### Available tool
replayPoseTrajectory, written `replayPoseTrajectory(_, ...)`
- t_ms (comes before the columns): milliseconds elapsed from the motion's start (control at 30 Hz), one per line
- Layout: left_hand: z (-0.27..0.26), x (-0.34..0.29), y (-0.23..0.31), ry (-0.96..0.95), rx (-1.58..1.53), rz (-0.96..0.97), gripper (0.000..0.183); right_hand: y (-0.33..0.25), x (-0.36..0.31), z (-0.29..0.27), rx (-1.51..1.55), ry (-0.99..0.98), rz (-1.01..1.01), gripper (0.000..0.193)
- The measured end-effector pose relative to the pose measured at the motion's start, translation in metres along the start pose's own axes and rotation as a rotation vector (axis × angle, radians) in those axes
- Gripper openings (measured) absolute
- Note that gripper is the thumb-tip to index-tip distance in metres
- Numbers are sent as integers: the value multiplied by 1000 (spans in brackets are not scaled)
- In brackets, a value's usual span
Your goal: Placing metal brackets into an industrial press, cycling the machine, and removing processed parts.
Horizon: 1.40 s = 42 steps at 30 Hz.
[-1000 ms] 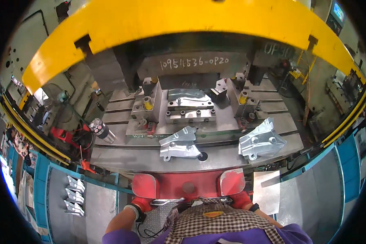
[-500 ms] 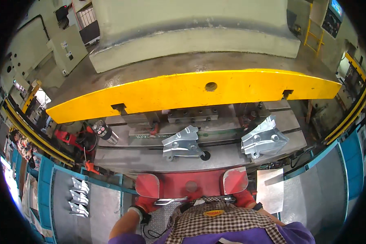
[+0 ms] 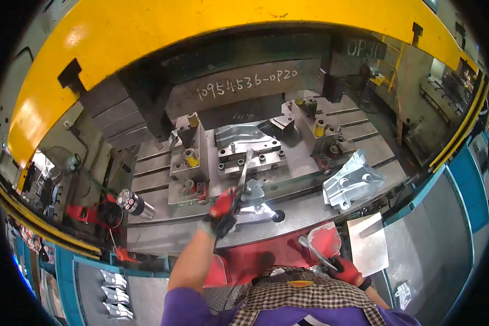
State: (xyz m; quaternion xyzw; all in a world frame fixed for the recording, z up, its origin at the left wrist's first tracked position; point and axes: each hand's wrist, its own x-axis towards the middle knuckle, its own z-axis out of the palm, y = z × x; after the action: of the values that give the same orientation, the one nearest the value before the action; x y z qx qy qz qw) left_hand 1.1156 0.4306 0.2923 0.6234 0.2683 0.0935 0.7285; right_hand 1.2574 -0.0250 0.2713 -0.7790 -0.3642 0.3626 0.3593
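Note:
My left hand [image 3: 223, 213], in a red and black glove, reaches forward over the press bed. It is closed round a slim long metal hand tool [image 3: 245, 171], whose tip is near the front of the lower die [image 3: 252, 163]. A formed grey sheet-metal part [image 3: 239, 133] lies on that die. Another formed metal part [image 3: 254, 191] sits on the bed's front, partly behind the left hand and tool. My right hand [image 3: 346, 270], red-gloved, is low beside the red console [image 3: 250, 254]. It grips a metal hand tool with a rounded end [image 3: 304, 240]. A third formed part [image 3: 353, 179] rests on the bed's right.
The yellow-edged press ram [image 3: 201, 38] and dark upper die [image 3: 239, 89] hang above. A steel bottle-like cylinder [image 3: 136, 204] stands at left. Several formed parts [image 3: 116, 296] lie on the left table. A flat metal sheet [image 3: 368, 243] lies at right, with a small part [image 3: 403, 295] nearby.
The ram has risen, exposing the dies. My left hand has left the console and stretched forward with its tool. My right hand has lifted slightly from the console's right side.

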Motion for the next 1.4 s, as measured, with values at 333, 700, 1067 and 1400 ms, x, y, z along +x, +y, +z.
replayPoseTrajectory(333, -17, 122, -2, 191, 979, 730, 50, 1, -15, -10, 742, 485, 66, 36)
replayPoseTrajectory(700, 45, -33, -7, 105, -426, -17, 32, 6, 25, -110, 675, 322, 126, 42)
replayPoseTrajectory(1067, 40, -170, -102, -155, -402, -73, 30, -37, 114, -43, 1043, 64, -111, 24)
replayPoseTrajectory(1400, 38, -208, -101, 106, 6, -31, 29, -182, 306, 50, 1076, -29, 100, 43)
